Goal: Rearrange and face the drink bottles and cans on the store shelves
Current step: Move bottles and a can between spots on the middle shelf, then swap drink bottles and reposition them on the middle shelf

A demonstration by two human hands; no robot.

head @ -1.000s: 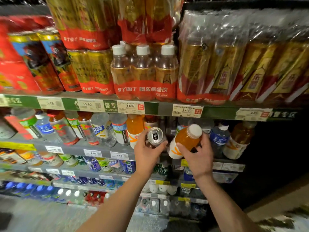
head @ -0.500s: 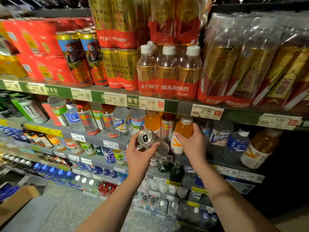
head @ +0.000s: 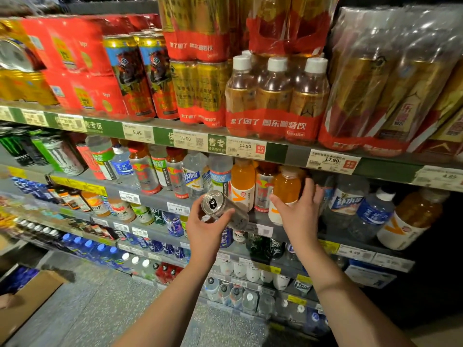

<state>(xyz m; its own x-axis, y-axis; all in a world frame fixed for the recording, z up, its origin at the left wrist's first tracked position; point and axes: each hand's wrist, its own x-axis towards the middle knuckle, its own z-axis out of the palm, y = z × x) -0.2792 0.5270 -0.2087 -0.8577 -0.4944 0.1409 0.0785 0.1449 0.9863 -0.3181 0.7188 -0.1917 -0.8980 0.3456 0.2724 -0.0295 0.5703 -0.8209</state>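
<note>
My left hand [head: 205, 231] grips a silver drink can [head: 220, 206], tilted so its top faces me, in front of the middle shelf [head: 155, 199]. My right hand [head: 300, 216] is at an orange juice bottle [head: 285, 186] that stands upright on that shelf. Its thumb lies at the bottle's lower left and its straight fingers spread past the right side. Left of this bottle stand a red-labelled bottle [head: 263, 194] and a second orange bottle [head: 242, 181].
Shrink-wrapped multipacks [head: 273, 101] fill the shelf above. Clear water bottles [head: 345, 201] stand to the right, green and white energy cans [head: 60, 154] far left. Lower shelves hold small bottles and cans. A cardboard box [head: 32, 296] sits on the floor at lower left.
My right hand carried the orange bottle to the shelf, stood it upright, and has now loosened its fingers. The can in my left hand tilted and dropped slightly. My view shifted left.
</note>
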